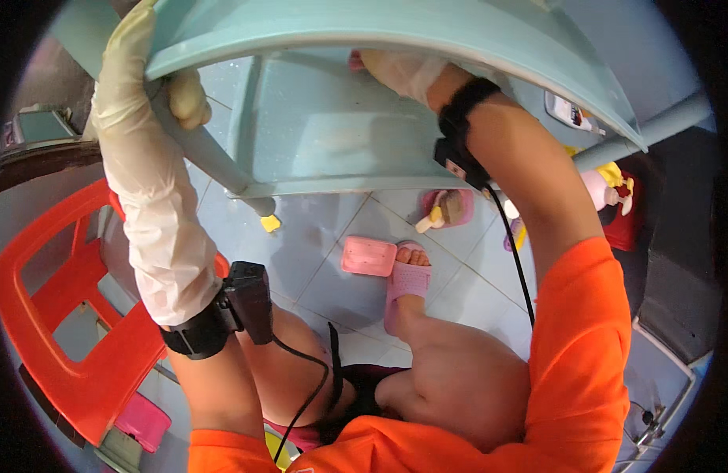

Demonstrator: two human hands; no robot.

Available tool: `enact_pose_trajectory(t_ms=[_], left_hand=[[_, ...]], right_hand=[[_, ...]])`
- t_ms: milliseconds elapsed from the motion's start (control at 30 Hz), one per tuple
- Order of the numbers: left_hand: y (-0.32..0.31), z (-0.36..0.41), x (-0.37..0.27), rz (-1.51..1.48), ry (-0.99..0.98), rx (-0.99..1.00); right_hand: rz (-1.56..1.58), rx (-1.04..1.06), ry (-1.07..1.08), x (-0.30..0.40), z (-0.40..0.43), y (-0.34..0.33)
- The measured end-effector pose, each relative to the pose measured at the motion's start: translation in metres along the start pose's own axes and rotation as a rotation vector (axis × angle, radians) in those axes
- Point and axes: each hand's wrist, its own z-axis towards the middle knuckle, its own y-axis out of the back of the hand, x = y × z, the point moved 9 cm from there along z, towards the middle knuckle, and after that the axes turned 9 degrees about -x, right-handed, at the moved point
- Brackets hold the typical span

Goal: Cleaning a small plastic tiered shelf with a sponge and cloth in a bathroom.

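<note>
A pale green shelf rack (364, 38) stands before me, with a lower shelf panel (328, 118) beneath its upper board and tubular legs. My left hand (133, 77), in a whitish glove, grips the upper board's left corner beside a leg, with fingers over and under it. My right hand (399, 68), also gloved, reaches between the upper board and the lower panel. Something pink (356, 60) shows at its fingers, partly hidden by the hand; what it is I cannot tell. Black straps with small devices sit on both forearms.
A red plastic chair (104, 366) stands at left. On the tiled floor are a pink tray (369, 256), a pink dish (458, 207) with a brush-like item, and my slippered foot. A pump bottle (597, 189) stands at right, near the rack's other leg.
</note>
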Motion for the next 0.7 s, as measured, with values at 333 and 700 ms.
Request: enact_pose_trajectory(t_ms=[333, 700], left_hand=[[0.013, -0.017, 0.0, 0.019, 0.025, -0.128], [0.009, -0.016, 0.002, -0.027, -0.002, -0.012]], right_hand=[[2.181, 0.075, -0.388, 0.048, 0.031, 0.05], [2.053, 0.123, -0.432, 0.053, 0.043, 0.012]])
